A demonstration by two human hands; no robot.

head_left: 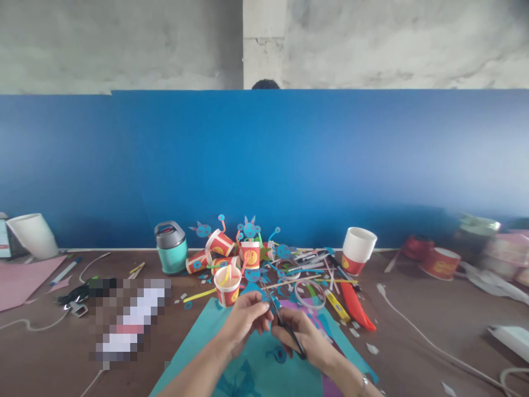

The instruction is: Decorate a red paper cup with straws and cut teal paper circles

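My right hand (303,331) is wrapped round a pair of black-handled scissors (294,337), whose blades point up and away toward the cups. Close beside the blades, my left hand (250,315) pinches a small piece of blue paper (265,296), mostly covered by the fingers. Both hands are over a sheet of teal paper (198,344) on the brown table. On that sheet lies a dark blue curled cut-out (279,354). Just beyond my left hand stands a red and white paper cup (228,292) with straws in it.
Several decorated cups (249,255) with blue paper faces cluster at the back. A teal flask (171,251) stands left of them, stacked white cups (359,249) right. Tape (309,293), a yellow tube (338,306) and a red-handled tool (359,309) lie rightward. A blue partition (289,165) rises behind.
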